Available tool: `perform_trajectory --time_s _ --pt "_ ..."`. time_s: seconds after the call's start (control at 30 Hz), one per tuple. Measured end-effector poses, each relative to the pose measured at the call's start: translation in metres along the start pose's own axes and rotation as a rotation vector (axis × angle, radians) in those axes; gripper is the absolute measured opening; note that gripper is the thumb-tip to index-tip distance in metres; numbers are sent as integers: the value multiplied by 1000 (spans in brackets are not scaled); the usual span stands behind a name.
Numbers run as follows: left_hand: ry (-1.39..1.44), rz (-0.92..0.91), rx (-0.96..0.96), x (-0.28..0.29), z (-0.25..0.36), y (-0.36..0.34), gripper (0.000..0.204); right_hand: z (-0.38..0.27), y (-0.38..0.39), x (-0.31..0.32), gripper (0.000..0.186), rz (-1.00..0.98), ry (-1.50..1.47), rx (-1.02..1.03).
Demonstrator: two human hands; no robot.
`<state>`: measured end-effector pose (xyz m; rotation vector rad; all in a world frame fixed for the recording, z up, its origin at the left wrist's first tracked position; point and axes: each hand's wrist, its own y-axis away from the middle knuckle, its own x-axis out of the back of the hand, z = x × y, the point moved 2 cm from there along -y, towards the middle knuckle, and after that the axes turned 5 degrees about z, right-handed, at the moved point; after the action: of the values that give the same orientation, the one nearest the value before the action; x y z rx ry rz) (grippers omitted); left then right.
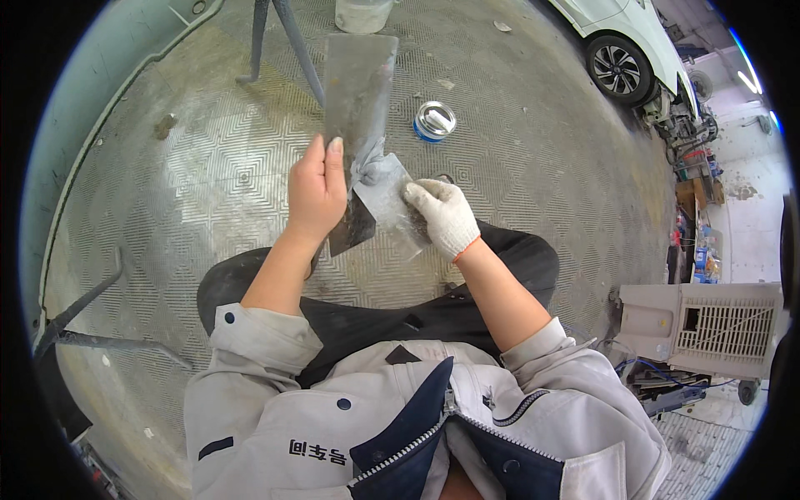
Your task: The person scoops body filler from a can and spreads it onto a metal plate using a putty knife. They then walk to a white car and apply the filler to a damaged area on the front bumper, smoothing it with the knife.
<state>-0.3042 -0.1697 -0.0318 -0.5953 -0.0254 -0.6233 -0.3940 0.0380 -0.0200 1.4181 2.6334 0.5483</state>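
My bare left hand (318, 187) is closed around the left edge of a long flat grey plate (358, 79), its thumb lying along the edge. Grey paste (379, 169) is heaped on the plate's middle. In my right hand (442, 212), which wears a white knitted glove with an orange cuff, is a thin flat putty spreader (387, 207). Paste covers the spreader's face, and its upper end meets the heap on the plate. Beyond my gloved hand, an open-looking round metal tin (435, 122) with a blue side stands on the floor.
A whitish bucket (364, 15) stands at the far side, near dark metal stand legs (287, 46). More metal legs (117, 337) are at the left, below a pale curved panel (92, 92). A white car (621, 58) is at far right; a beige slatted machine (700, 327) stands nearer.
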Motion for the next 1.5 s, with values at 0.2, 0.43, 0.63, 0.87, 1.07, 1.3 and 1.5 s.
perform_trajectory --time_s 0.2,0.43,0.63,0.87,1.07,1.3,1.5 --pt "213 19 67 -11 2 2 29 -2 -1 -2 44 129 31 45" --pt "135 -62 164 -7 -2 10 32 -32 -7 13 41 295 -92 195" --pt "410 1 464 -17 -7 12 34 -17 5 -14 53 -16 -97 282" --pt "313 224 352 0 -12 10 35 -20 -1 -18 59 62 635 458" --pt "144 150 240 -5 -8 8 34 -43 2 -10 60 322 335 533" --pt "-63 56 127 -3 -7 7 32 -49 6 -19 53 -37 558 364" --pt "94 89 233 -9 -12 11 36 -33 6 -18 70 -70 93 138"
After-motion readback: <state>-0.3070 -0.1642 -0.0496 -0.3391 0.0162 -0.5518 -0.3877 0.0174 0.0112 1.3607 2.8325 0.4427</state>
